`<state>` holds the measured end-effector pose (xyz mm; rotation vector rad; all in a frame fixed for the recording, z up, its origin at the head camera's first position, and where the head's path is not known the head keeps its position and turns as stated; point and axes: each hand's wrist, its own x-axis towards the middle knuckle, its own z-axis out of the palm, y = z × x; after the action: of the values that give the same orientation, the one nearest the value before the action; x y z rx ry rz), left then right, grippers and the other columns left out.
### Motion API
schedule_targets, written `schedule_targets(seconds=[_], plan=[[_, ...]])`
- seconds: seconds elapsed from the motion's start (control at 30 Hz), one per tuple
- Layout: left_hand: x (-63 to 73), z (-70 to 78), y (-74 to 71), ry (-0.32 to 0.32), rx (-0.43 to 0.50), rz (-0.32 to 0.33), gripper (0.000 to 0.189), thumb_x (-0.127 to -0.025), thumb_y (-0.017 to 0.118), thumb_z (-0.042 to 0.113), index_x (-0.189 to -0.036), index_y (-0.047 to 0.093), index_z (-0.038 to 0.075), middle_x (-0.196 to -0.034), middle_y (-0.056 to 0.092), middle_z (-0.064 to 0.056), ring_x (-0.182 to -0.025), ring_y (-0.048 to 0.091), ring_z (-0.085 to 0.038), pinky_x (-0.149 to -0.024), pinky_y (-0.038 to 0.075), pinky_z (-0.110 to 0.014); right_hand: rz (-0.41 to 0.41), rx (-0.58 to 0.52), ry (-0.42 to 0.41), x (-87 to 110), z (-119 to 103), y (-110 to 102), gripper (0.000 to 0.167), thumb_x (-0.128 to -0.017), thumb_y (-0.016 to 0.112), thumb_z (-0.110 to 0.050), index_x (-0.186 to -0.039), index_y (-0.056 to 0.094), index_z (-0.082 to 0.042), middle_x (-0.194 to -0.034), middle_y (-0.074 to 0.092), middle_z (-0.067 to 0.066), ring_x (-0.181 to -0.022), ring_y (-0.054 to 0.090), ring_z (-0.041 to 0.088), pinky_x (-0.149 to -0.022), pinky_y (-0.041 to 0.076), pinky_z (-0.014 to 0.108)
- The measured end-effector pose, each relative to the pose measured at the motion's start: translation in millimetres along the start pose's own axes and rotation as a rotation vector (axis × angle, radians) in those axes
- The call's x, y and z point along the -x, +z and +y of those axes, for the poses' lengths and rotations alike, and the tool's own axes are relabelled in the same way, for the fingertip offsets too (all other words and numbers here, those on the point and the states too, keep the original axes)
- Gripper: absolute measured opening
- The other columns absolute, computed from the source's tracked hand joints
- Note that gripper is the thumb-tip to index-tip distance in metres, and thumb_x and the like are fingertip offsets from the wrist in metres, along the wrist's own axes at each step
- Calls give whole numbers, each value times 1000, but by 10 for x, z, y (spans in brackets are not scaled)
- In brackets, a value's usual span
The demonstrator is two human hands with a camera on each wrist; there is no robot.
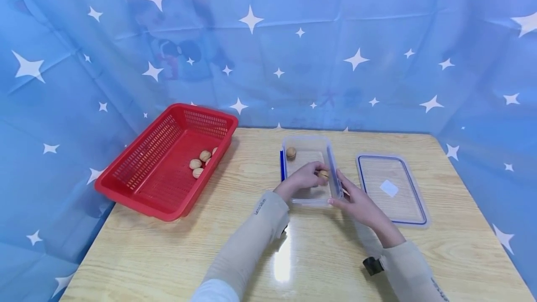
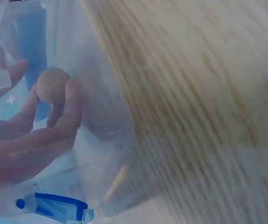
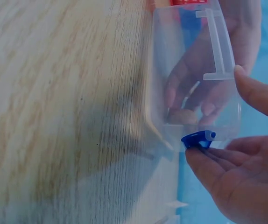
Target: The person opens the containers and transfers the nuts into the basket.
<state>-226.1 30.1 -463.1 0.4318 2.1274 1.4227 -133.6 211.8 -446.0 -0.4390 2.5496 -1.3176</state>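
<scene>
A clear plastic food box with blue side latches stands open on the table. My left hand reaches down into it and pinches a walnut between thumb and fingers, near the box's right wall. Another walnut lies in the far left corner of the box. From the right, my right hand grips the box's near right side, thumb at the rim. In the right wrist view its fingers lie by a blue latch.
Left of the box, a red plastic basket holds several walnuts along its right side. The clear lid with a blue seal and a white label lies flat to the right. A blue star-patterned curtain hangs behind the table.
</scene>
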Motion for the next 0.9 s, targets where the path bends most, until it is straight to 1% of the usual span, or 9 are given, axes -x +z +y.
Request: schedule_targets(seconds=[0.07,0.17,0.27,0.3,0.37,0.53,0.6,0.7,0.9], plan=[[-5,-52,25,-10,0,-4,45,-87,70,4,-130,58,3,-123,63,-10,-97,61,-13,-81,53,-20,-2,3,-3,9,-5,20,87,-98,64,-18,-157,5,3,-160,11,36,-140,30,57,-111,35,56],[-23,-91,46,-19,-20,28,42,-84,73,5,-124,61,4,-123,66,-11,-101,63,-15,-86,52,-18,-2,9,-8,8,-12,26,86,-97,64,-17,-157,6,5,-160,12,36,-140,30,57,-112,34,56],[-59,-90,53,-30,-27,60,38,-84,74,5,-120,63,5,-123,67,-11,-100,62,-13,-86,52,-18,-7,8,3,-7,-16,12,86,-97,64,-17,-157,5,5,-160,11,36,-141,29,57,-113,33,57],[-71,-83,52,-34,-9,71,37,-85,73,4,-120,63,4,-122,67,-11,-98,62,-13,-84,53,-19,-10,6,9,-13,-16,6,87,-97,64,-17,-157,5,4,-160,11,35,-142,28,57,-113,32,57],[-94,-76,51,-46,69,102,36,-86,72,2,-120,62,2,-120,67,-13,-94,63,-15,-83,57,-22,-15,-2,18,-29,-11,1,87,-97,64,-17,-158,4,3,-161,9,34,-142,26,57,-114,32,57],[-164,-31,56,-74,261,220,34,-89,70,1,-121,60,0,-118,67,-15,-92,69,-23,-81,61,-30,-19,-14,15,-55,16,-28,89,-97,64,-17,-158,2,2,-161,8,34,-143,24,57,-114,32,57],[-169,-32,59,-80,274,269,32,-90,71,3,-120,61,1,-117,67,-14,-94,71,-25,-81,61,-29,-29,-20,14,-56,27,-22,89,-98,64,-18,-158,1,1,-161,8,35,-143,23,57,-114,32,57],[-157,-37,62,-59,291,299,30,-92,70,6,-120,60,0,-119,67,-17,-100,71,-29,-84,61,-30,-36,-38,16,-50,29,-13,88,-98,63,-17,-158,1,0,-162,7,34,-144,21,58,-114,31,59],[-143,-31,57,-12,312,289,29,-94,69,10,-119,60,-2,-118,67,-19,-103,70,-29,-86,61,-29,-28,-52,21,-20,30,-17,86,-99,62,-15,-158,1,0,-162,6,34,-145,18,57,-114,31,60]])
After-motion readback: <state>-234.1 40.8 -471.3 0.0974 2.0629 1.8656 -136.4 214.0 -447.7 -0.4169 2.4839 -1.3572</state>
